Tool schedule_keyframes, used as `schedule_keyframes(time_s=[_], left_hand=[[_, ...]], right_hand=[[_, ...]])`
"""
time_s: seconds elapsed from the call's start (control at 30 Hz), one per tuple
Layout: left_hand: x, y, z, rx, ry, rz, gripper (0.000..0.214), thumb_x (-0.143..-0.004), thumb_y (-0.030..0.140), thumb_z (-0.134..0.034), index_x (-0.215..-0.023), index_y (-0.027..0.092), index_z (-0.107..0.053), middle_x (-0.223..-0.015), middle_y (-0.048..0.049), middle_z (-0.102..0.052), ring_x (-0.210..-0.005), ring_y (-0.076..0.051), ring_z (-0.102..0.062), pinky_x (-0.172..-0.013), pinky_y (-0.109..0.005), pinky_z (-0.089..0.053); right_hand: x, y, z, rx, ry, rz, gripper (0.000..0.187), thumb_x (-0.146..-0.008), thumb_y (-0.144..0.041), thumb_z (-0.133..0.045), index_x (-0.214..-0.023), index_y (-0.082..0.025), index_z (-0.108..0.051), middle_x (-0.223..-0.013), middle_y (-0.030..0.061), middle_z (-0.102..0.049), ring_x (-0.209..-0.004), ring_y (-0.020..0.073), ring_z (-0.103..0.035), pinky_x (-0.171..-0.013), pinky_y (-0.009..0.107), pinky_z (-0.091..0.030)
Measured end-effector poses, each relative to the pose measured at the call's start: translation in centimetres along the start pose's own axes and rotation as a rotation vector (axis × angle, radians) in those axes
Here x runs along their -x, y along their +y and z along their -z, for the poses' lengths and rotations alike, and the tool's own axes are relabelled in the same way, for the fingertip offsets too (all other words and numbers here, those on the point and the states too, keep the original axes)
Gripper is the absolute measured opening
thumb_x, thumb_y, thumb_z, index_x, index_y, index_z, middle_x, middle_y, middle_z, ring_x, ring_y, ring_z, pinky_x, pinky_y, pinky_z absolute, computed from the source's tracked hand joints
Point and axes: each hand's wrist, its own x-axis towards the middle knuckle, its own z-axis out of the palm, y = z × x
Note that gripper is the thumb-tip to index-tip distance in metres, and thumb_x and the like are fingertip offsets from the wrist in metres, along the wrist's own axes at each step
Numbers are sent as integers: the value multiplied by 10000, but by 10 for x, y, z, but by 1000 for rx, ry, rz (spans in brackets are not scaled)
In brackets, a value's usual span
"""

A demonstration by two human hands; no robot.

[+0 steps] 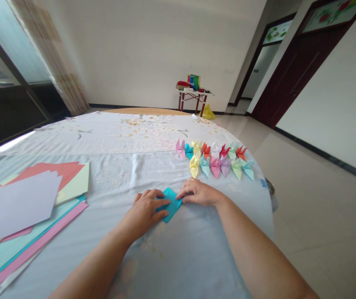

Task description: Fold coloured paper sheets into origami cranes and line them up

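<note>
- Left hand, fingers half-curled, presses a folded teal paper onto the cloth-covered counter.
- Right hand, partly closed, pinches the paper's right end.
- Coloured paper sheets lie left.
- Rows of origami cranes stand far right.

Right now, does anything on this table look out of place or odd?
The loose paper sheets at the left lie fanned and askew, not squared into a stack, unlike the neat rows of origami cranes.

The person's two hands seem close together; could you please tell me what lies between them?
In the head view, a folded piece of blue paper lies between the left hand and the right hand, touched by both.
</note>
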Motion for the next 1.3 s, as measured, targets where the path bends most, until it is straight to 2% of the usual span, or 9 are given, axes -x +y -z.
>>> schedule_keyframes(time_s=[0.5, 0.8, 1.0, 1.2, 1.3], left_hand=[[2, -4, 0, 73, -23, 1, 326, -763, 368, -559, -1089, 369, -563, -1135, -6, -521, -1039, -229, -450, -858, -378, -314], [3, -1, 4, 24, -24, -60, 511, -773, 308, -577, -1244, 405, -403, -1065, -11, -559, -971, -210, -465, -835, -365, -302], [5, 4, 4, -73, -53, -114, 300, -806, 266, -537, -1071, 401, -573, -1091, -12, -560, -984, -211, -487, -827, -366, -319], [2, 2, 5, -90, -112, -153, 309, -785, 212, -546, -1047, 368, -595, -1109, -13, -575, -990, -196, -530, -853, -328, -379], [3, 1, 9, -90, -151, -194, 307, -807, 197, -498, -1050, 357, -596, -1117, -12, -591, -986, -191, -557, -850, -314, -403]], right_hand=[[-13, -8, -13, 97, 158, -94, 204, -737, -398, -622, -775, -204, -670, -776, -3, -636, -871, 169, -494, -810, 291, -317], [-19, -8, -22, 125, 203, -109, 264, -742, -460, -595, -719, -203, -651, -754, 5, -627, -839, 175, -483, -773, 303, -290], [-20, -10, -23, 128, 218, -115, 226, -715, -428, -634, -702, -203, -653, -739, 6, -622, -836, 182, -477, -763, 311, -278], [-19, -10, -24, 124, 234, -106, 225, -711, -432, -638, -712, -208, -657, -736, 6, -621, -847, 182, -475, -772, 312, -274], [-18, -9, -24, 125, 242, -101, 225, -709, -433, -641, -713, -209, -658, -730, 7, -620, -845, 180, -477, -770, 308, -278]])
